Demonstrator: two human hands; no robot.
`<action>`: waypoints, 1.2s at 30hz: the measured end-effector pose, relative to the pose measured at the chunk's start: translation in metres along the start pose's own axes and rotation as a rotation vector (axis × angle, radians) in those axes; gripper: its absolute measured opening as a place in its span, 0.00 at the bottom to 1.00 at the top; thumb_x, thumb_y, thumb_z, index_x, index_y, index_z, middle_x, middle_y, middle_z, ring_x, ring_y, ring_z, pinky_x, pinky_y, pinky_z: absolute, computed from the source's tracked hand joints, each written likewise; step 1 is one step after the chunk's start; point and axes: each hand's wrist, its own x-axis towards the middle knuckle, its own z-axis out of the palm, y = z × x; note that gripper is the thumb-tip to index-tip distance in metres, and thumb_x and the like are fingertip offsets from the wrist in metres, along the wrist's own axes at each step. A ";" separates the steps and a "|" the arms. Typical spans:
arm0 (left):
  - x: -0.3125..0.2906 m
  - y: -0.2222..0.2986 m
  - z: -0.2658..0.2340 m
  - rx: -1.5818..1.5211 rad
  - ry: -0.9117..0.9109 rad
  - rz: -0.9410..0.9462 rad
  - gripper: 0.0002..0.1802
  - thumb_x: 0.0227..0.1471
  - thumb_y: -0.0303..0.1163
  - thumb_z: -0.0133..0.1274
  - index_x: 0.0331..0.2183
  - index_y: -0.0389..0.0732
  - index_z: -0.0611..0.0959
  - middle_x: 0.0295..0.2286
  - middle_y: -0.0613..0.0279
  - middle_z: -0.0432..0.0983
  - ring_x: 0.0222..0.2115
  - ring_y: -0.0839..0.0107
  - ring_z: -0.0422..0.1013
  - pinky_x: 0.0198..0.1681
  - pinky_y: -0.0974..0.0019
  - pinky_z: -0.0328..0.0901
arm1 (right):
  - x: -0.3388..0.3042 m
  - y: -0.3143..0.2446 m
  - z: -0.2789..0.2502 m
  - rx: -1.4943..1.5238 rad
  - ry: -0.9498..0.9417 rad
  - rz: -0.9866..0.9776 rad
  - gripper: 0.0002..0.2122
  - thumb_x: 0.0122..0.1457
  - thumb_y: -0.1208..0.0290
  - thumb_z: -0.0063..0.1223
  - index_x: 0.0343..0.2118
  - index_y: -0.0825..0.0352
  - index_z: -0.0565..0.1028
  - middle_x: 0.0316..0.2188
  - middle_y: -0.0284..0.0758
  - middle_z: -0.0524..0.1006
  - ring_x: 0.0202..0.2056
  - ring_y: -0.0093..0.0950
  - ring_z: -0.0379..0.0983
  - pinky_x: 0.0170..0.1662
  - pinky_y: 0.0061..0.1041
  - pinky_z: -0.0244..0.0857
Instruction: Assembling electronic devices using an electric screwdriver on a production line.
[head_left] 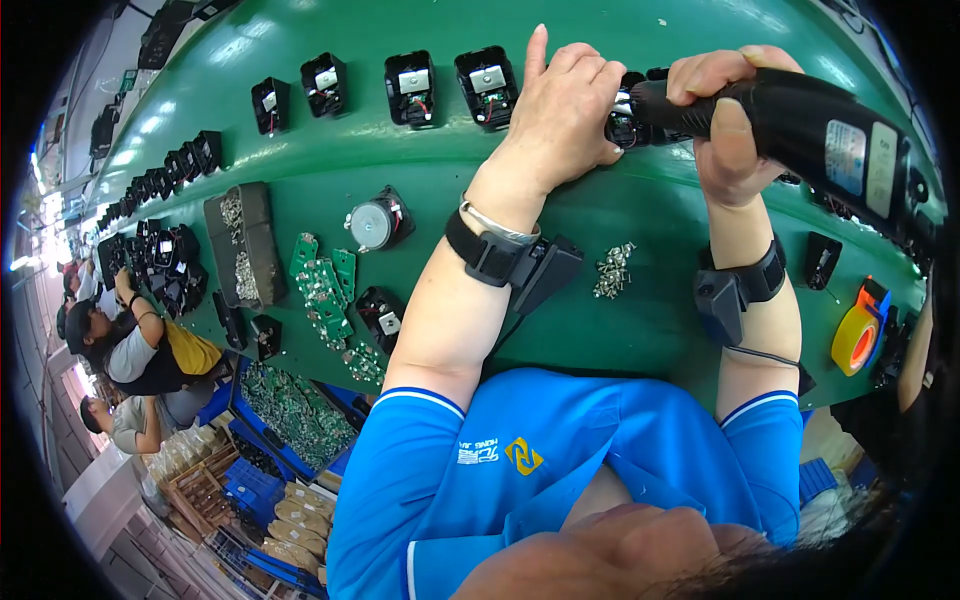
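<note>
My right hand is wrapped around a black electric screwdriver, held nearly level with its tip end toward the left. That tip end meets a small black plastic housing on the green bench. My left hand grips the same housing, thumb on its near side and one finger sticking out; the hand covers much of it. Just left of that hand stands another open black housing with a silver metal block and wires inside. A small pile of screws lies between my forearms.
Several similar housings line the green bench. Left of my arm are a round speaker-like part, green circuit boards and a dark tray of small metal parts. A yellow tape roll stands right. A co-worker sits far left.
</note>
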 end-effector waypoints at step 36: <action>-0.079 0.088 -0.028 -0.079 -0.339 0.206 0.05 0.26 0.29 0.52 0.16 0.43 0.75 0.19 0.66 0.64 0.29 0.68 0.60 0.41 0.61 0.53 | -0.074 -0.127 -0.016 0.030 0.497 0.144 0.18 0.45 0.63 0.40 0.39 0.64 0.60 0.20 0.30 0.65 0.21 0.22 0.58 0.24 0.22 0.50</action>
